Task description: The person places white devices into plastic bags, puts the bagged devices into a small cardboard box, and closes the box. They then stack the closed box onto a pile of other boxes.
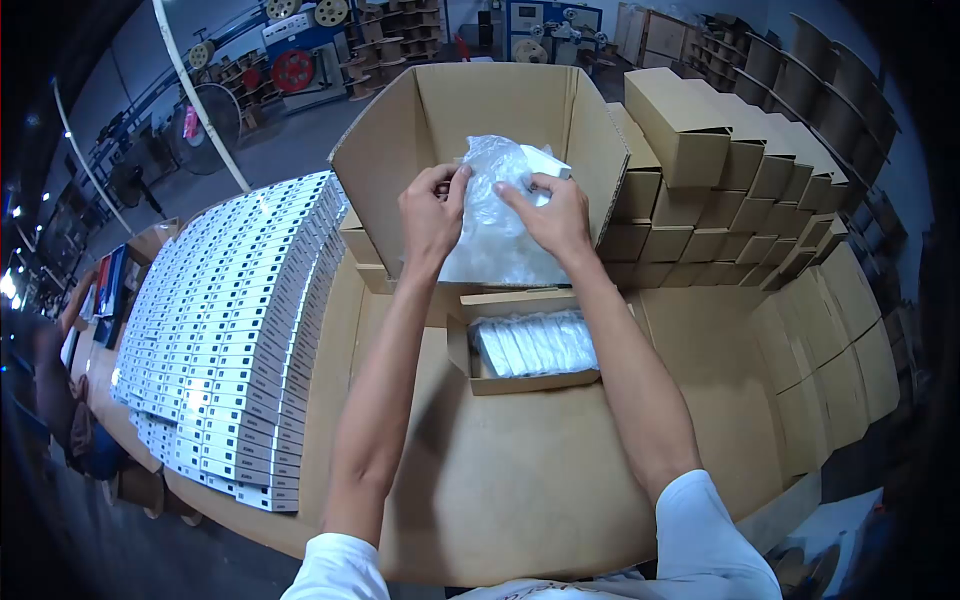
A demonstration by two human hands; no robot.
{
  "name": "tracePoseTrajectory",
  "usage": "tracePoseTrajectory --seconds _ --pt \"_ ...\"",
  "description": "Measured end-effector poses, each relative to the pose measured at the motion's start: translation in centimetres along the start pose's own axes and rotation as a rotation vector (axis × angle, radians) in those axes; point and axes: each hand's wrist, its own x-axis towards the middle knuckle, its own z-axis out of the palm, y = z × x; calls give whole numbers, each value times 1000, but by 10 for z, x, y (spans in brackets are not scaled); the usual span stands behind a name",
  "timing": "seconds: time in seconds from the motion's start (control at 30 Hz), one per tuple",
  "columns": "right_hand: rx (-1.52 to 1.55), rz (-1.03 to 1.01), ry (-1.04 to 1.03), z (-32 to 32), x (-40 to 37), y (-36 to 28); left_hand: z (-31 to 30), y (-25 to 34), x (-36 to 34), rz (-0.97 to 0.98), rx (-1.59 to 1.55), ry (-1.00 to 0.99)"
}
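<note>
In front of the large open carton (385,150), my left hand (435,212) pinches the edge of a clear plastic bag (492,170) between thumb and fingers. My right hand (556,218) is closed on the bag's other side, its thumb pressed to the film. A small white box (543,160) shows behind my right fingers, partly hidden; whether it is inside the bag cannot be made out. More clear plastic (500,258) lies below the hands, inside the carton. Nearer me, a small brown cardboard box (535,384) holds a row of several plastic-wrapped white items (530,343).
Stacked white boxes (230,320) with dark squares stand on the left. Brown cartons (700,150) are piled at the right rear. The cardboard-covered table (520,480) has a raised flap (830,370) on the right. Another person's arm (78,300) shows far left.
</note>
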Motion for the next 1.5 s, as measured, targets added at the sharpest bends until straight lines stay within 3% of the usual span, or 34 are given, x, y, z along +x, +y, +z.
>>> tracePoseTrajectory --seconds 0.17,0.23,0.3,0.33,0.37,0.43,0.5,0.57,0.6,0.73,0.83,0.87,0.9,0.97,1.07,1.23,1.37,1.5 --pt "411 116 -29 -21 -26 -19 -24 25 -44 -89 -171 73" --pt "380 36 -23 -33 -48 -25 -37 33 -75 -129 -267 9" --pt "330 -34 -6 -48 -79 -35 -41 48 -109 -233 -568 64" --pt "146 -199 43 -57 -93 -38 -48 63 -125 -212 -551 26" --pt "168 -69 -82 -72 -112 -45 -55 82 -140 -193 -536 -10" --pt "124 -96 -188 -93 -146 -54 -58 95 -167 -117 -359 -59" --pt "90 -19 -322 -107 -179 -47 -73 104 -197 -360 -171 -289" --pt "200 11 -295 -118 -213 -38 -71 117 -233 -349 -188 -194" --pt "193 115 -395 -131 -225 -35 -72 118 -255 -350 -201 -171" --pt "801 539 -90 -143 -293 -11 -67 130 -323 -445 -365 68" --pt "865 485 -74 -137 -353 3 -63 127 -363 -537 -355 83" --pt "887 540 -177 -140 -370 -3 -63 133 -370 -562 -441 67" --pt "863 450 -226 -136 -381 0 -60 135 -378 -557 -449 52" --pt "820 728 -199 -127 -409 -2 -56 136 -397 -565 -458 26" --pt "564 653 -244 -124 -414 -6 -62 136 -407 -670 -541 -8" --pt "610 499 -219 -130 -410 0 -80 125 -385 -740 -724 175" --pt "586 505 -231 -136 -402 -4 -85 122 -376 -370 -430 188" --pt "567 497 -212 -134 -403 -6 -101 145 -365 194 195 -85"
